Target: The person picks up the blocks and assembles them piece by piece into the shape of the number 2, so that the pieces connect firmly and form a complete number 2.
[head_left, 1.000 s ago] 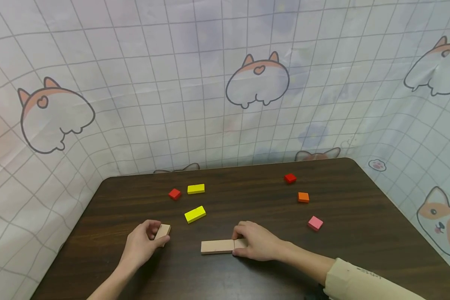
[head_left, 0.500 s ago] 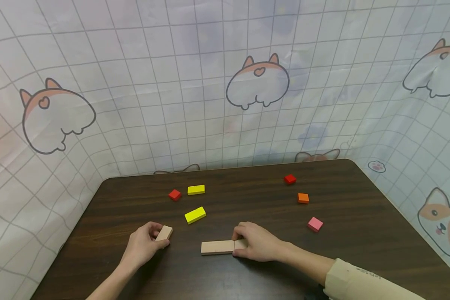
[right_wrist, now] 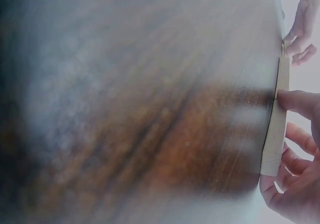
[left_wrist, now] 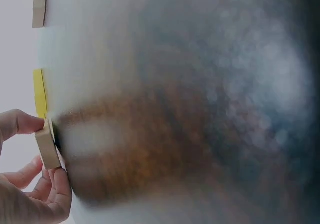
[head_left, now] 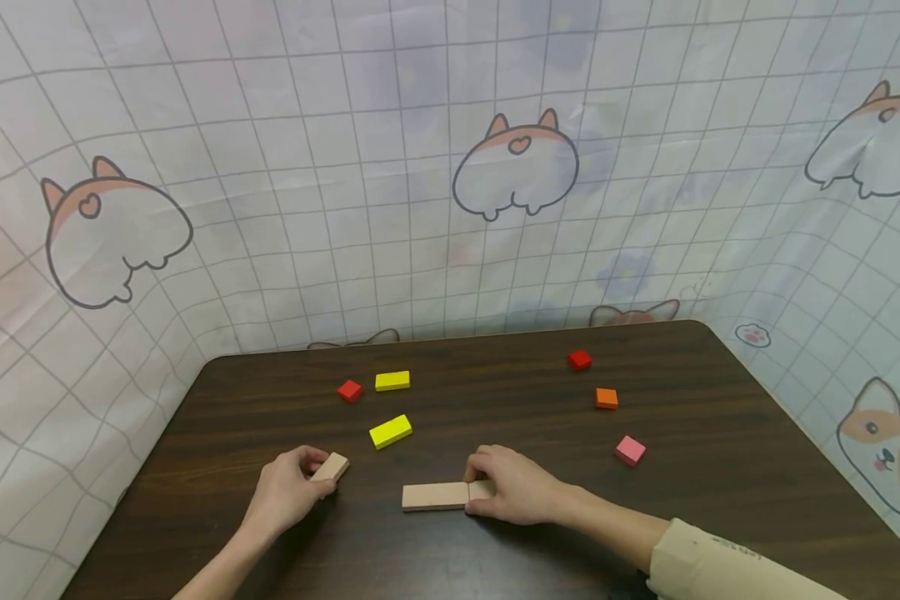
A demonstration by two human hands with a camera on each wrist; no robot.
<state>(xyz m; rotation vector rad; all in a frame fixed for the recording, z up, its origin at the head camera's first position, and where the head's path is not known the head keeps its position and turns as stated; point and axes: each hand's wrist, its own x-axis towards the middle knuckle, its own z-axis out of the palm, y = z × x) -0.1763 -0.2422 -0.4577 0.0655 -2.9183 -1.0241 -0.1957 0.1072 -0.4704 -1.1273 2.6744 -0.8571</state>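
Observation:
Between the thumb and fingers of my left hand (head_left: 288,487) is a plain wooden block (head_left: 333,467), set at a slant on or just above the table; the gap, if any, cannot be told. The left wrist view shows the same block (left_wrist: 47,146) pinched from both sides. My right hand (head_left: 517,486) grips a second wooden block (head_left: 482,490), its right end hidden by the palm. That block lies end to end with a third wooden block (head_left: 435,497), forming a straight row. In the right wrist view the gripped block (right_wrist: 273,139) has the thumb near the seam.
Two yellow blocks (head_left: 391,432) and a small red block (head_left: 350,391) lie beyond my left hand. Farther right are another red block (head_left: 580,360), an orange block (head_left: 606,398) and a pink block (head_left: 631,451). A patterned cloth (head_left: 390,208) rises behind the dark table (head_left: 487,383).
The wooden block in my left hand has turned clockwise and shifted slightly right. My right hand and the row of two blocks have stayed in place.

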